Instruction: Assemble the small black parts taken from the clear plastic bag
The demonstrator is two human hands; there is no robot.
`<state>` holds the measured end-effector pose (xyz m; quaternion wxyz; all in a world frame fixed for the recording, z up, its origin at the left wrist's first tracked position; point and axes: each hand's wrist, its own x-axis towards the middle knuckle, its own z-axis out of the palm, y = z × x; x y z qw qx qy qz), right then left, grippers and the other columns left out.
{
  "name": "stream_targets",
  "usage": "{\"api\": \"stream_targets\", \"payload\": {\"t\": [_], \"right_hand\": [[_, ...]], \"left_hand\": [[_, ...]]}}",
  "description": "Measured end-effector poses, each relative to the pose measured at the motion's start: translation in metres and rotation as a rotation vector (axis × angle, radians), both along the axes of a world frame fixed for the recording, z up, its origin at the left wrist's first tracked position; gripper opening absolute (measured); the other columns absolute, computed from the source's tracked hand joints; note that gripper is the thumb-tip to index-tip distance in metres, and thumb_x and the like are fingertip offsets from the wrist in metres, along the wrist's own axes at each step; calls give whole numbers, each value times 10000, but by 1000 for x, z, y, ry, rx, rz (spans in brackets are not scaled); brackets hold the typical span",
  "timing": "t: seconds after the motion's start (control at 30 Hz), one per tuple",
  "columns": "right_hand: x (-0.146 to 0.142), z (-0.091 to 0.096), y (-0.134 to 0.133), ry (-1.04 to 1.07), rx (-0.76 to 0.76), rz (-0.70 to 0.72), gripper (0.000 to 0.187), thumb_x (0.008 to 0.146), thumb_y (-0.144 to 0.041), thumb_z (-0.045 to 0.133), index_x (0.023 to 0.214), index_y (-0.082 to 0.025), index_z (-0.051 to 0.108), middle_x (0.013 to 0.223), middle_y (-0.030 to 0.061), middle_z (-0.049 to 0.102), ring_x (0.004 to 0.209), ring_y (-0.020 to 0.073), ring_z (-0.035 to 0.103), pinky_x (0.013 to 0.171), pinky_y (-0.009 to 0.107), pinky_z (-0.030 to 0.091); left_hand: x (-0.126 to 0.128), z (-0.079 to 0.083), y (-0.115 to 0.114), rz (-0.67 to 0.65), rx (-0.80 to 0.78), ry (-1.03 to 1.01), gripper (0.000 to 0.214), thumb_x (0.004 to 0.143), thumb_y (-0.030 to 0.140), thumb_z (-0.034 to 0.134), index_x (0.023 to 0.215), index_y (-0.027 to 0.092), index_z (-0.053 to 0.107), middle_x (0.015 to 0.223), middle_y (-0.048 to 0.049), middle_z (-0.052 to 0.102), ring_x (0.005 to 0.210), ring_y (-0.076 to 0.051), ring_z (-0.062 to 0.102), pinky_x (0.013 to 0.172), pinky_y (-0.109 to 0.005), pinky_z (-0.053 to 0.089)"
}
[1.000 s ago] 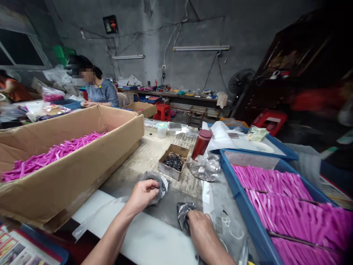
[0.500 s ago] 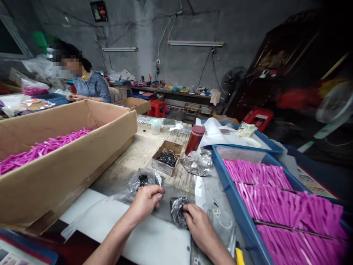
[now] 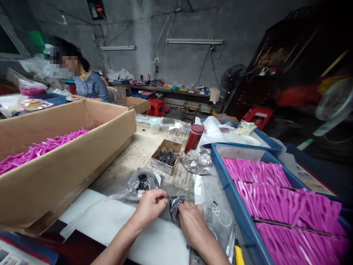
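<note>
My left hand (image 3: 153, 203) is closed in a pinch above the front of the table; whatever lies between thumb and fingertips is too small to make out. Just right of it, my right hand (image 3: 193, 222) reaches into the mouth of a small dark plastic bag (image 3: 174, 210). Its fingers are curled together, and their tips are hidden by the bag. Behind my left hand lies an open clear plastic bag (image 3: 134, 182) with small black parts (image 3: 142, 182) in it. A white sheet (image 3: 162, 241) lies beneath my forearms.
A large cardboard box (image 3: 66, 162) of pink strips stands left. On the right, a blue tray (image 3: 234, 200) holds rows of pink strips. Ahead are a small parts box (image 3: 162, 167), a red canister (image 3: 194, 139) and a yellow-handled tool (image 3: 238, 254). A co-worker (image 3: 92, 86) sits far left.
My right hand has moved from the bag's right edge over its mouth, with the fingers now inside. My left hand has shifted slightly right, closer to that bag.
</note>
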<state>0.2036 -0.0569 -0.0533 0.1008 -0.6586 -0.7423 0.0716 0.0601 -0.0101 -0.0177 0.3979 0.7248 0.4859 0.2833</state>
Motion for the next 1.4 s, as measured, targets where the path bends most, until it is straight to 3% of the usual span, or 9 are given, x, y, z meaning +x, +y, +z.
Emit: {"api": "stream_targets", "payload": {"t": [0.3,0.47,0.7,0.87,1.03,1.27,1.4], "right_hand": [[4,-2,-3,86,2,1,233,718,-21,349,692,-160,534,694,54,599,685,183,517,615,280,269],[8,3,-5,228,8,-25,190,725,-79,355,664,-180,504,660,9,594,652,149,526,601,232,336],[12,0,-9,829,26,-158,109,653,-139,447,655,-176,549,567,-20,575,530,140,517,480,210,374],[12,3,-10,1133,-34,-211,97,655,-182,502,686,-150,588,614,11,601,579,157,534,527,234,413],[8,7,-12,1405,31,-309,143,612,-224,579,732,-147,591,661,36,633,618,177,569,564,272,450],[0,-1,-17,1419,165,-424,176,608,-237,582,759,-147,597,691,47,642,646,185,580,585,283,469],[-2,-5,-18,1392,213,-480,173,590,-239,582,733,-144,601,674,45,642,631,182,580,573,272,471]], "left_hand": [[9,-10,-5,58,-239,-155,135,572,128,429,558,128,563,399,44,482,383,-83,426,379,-166,294],[13,-8,-9,77,-425,-220,116,567,141,436,575,133,552,378,49,507,279,-45,324,307,-153,249],[20,-11,-14,48,-484,-397,76,540,109,476,510,118,546,378,62,454,345,-38,336,357,-150,257],[25,-11,-20,91,-580,-550,44,540,151,547,526,113,531,376,70,434,332,-26,314,347,-152,218],[31,-12,-27,121,-739,-625,142,563,237,590,596,119,520,349,50,475,260,-21,291,295,-148,164],[36,-17,-31,96,-747,-722,166,563,239,614,621,105,535,392,34,490,301,-23,334,302,-137,198],[36,-20,-34,67,-734,-680,176,574,255,604,630,112,517,386,55,456,294,-15,302,296,-134,182]]}}
